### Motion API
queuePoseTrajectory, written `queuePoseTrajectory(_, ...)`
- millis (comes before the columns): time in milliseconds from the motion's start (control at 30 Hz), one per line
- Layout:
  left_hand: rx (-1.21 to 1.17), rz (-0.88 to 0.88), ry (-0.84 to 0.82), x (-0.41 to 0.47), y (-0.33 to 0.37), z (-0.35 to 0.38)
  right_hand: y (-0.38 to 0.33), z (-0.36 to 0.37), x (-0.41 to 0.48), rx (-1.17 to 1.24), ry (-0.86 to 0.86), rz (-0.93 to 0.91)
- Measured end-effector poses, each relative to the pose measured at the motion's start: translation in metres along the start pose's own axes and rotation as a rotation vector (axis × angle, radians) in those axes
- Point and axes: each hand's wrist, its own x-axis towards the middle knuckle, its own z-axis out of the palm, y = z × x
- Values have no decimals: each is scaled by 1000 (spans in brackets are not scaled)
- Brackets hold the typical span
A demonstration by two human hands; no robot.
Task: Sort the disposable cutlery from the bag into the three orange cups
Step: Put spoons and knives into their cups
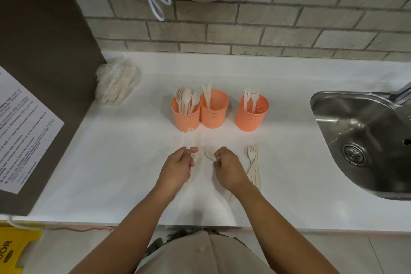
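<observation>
While the left hand (178, 167) pinches a pale plastic fork (190, 139) and the right hand (229, 169) pinches what may be a cream spoon (209, 155), each should drop handle-first into its matching perforated orange cup: spoon cup (185, 117), knife cup (214, 113), fork cup (251, 118). More pale pieces under both hands blur into the white counter (133, 162); the clear plastic bag (117, 83) lies rear left, contents indistinct.

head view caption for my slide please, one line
Left hand holds a fork, right hand pinches another piece, before three orange cups of spoons, knives and forks on a white counter.
</observation>
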Motion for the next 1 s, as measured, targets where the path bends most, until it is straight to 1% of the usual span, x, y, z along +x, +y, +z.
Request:
queuePoseTrajectory(100, -24, -20, 8, 3, 4, 6, -11, -5, -1, 147, 164, -31)
queuePoseTrajectory(167, -1, -8, 3, 5, 6, 12, -19, -7, -2, 241, 205, -25)
queuePoseTrajectory(233, 88, 8, -22, 5, 9, 21, -26, -6, -2, 288, 224, -24)
queuePoseTrajectory(300, 140, 13, -46, 4, 12, 32, -30, -5, -2, 286, 231, -42)
queuePoseTrajectory(433, 202, -15, -7, 3, 13, 47, -29, -12, -1, 281, 161, -60)
queuePoseTrajectory(500, 176, -42, 17, 4, 10, 48, -20, -24, 2, 258, 216, -46)
queuePoseTrajectory(567, 97, -96, -14, 2, 10, 47, -1, -40, 7, 182, 329, 33)
queuePoseTrajectory(600, 69, -122, -41, 0, 11, 47, 10, -48, 10, 129, 337, 99)
queuePoseTrajectory(633, 56, -140, -69, -2, 11, 47, 23, -55, 12, 61, 317, 160)
queuePoseTrajectory(700, 52, -141, -111, -5, 11, 49, 43, -63, 17, -95, 213, 269)
queuePoseTrajectory(767, 32, -126, -139, -7, 10, 52, 50, -66, 18, -188, 107, 332)
queuePoseTrajectory(867, 28, -106, -165, -10, 10, 54, 53, -66, 20, -213, 85, 309)
queuePoseTrajectory(1000, 56, -84, -151, -11, 10, 51, 55, -60, 25, -148, 178, 289)
